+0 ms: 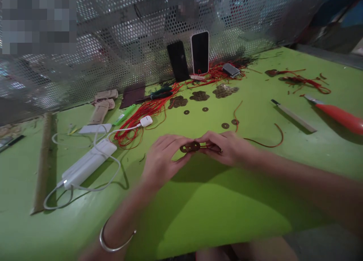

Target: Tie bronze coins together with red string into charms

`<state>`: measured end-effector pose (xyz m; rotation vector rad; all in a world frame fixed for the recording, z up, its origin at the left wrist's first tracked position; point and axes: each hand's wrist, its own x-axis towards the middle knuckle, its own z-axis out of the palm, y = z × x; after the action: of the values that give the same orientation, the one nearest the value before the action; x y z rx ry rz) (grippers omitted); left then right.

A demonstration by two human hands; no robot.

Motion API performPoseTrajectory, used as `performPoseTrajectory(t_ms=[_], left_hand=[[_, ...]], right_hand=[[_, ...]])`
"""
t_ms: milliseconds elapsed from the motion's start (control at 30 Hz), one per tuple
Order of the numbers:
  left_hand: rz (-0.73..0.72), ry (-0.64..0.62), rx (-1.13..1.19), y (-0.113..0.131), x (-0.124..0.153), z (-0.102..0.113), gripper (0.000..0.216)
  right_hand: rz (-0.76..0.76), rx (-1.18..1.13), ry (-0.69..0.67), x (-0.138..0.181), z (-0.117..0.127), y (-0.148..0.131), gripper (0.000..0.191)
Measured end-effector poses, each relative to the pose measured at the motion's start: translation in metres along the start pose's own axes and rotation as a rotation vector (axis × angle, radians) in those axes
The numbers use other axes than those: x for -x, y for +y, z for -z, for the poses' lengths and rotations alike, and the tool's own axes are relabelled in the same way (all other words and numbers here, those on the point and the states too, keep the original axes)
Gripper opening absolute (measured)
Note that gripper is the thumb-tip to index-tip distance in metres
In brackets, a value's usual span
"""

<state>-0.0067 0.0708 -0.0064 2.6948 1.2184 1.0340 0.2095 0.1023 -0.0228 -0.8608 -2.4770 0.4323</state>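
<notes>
Between thumb and fingers, my left hand (167, 157) pinches a few dark round coins with square holes (190, 146), overlapping in a short row. My right hand (228, 147) is closed on a red cord (203, 145) that runs to the coins, its fingertips close to their right edge. A dark, thin piece also shows under the right fingers, too small to name. Past the right hand, a loose red cord end (279, 140) curls on the table. Two loose coins (225, 126) lie just beyond the right hand, and two more (205, 109) lie farther back.
Coin piles (199, 96) and a bundle of red cords (141, 115) lie beyond the hands. On the left are a white power strip (87, 162) with cables and a wooden bar (43, 162). A red-handled tool (340, 115) lies right. Two phones (200, 53) lean against perforated metal (136, 38).
</notes>
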Motion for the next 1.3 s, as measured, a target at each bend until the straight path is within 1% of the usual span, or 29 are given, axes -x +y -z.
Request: performPoseTrajectory(t_ms=[200,333,533,700,767,867,1000,1133,1300], left_hand=[[0.022,-0.023,-0.010,-0.003,0.000,-0.002,0.020],[0.028,-0.029,-0.023,-0.002,0.000,-0.002,0.019],[0.042,-0.060,-0.038,-0.005,0.001,-0.003,0.019],[0.049,-0.170,-0.102,-0.004,0.001,-0.005,0.022],[0.026,-0.184,-0.133,0.001,0.002,-0.006,0.025],[-0.015,-0.211,-0.164,0.013,0.004,-0.010,0.029],[-0.038,-0.310,-0.252,0.025,0.009,-0.014,0.039],[0.015,-0.442,-0.320,0.027,0.011,-0.016,0.048],[0.093,-0.565,-0.289,0.028,0.008,-0.014,0.055]], right_hand=[[-0.024,0.010,-0.047,-0.002,-0.001,-0.001,0.024],[-0.060,0.029,-0.056,-0.003,-0.002,-0.002,0.024],[-0.115,0.044,-0.110,-0.005,-0.003,-0.004,0.023],[-0.208,0.029,-0.151,-0.006,-0.006,-0.006,0.015],[-0.239,0.013,-0.159,-0.006,-0.010,-0.004,0.012],[-0.242,-0.018,-0.163,-0.006,-0.014,-0.001,0.013],[-0.264,0.011,-0.173,-0.007,-0.017,0.002,0.012],[-0.309,0.001,-0.202,-0.008,-0.016,0.000,0.010],[-0.329,0.010,-0.247,-0.011,-0.012,-0.002,0.010]])
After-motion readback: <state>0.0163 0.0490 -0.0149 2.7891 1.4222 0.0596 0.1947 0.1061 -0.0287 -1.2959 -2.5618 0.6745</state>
